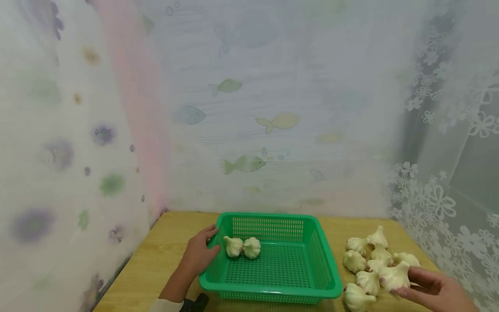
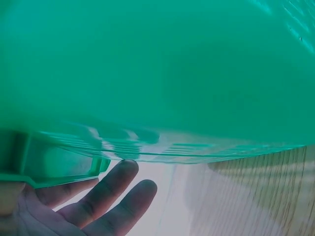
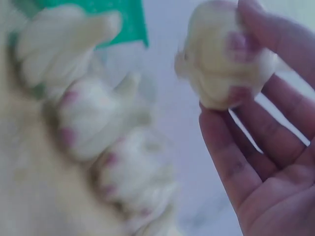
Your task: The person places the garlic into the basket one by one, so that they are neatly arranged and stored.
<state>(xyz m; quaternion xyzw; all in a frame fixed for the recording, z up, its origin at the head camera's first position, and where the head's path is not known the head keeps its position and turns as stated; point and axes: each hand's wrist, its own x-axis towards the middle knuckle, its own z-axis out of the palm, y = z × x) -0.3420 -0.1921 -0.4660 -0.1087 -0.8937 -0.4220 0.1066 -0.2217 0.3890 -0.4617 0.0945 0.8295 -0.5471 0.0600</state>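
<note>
My right hand holds a garlic bulb between thumb and fingers, at the near side of a garlic pile. The right wrist view shows this bulb, purple-marked, at the fingertips of the right hand. At the left rim of a green plastic basket, my left hand rests with its thumb and fingers against the edge. Fingers of the left hand look straight and spread in the left wrist view, where the basket hides part of them. Two garlic bulbs sit in the basket's far left part.
Several garlic bulbs lie heaped on the wooden table, right of the basket. A patterned curtain hangs behind the table and along both sides. A dark strap shows at the left wrist.
</note>
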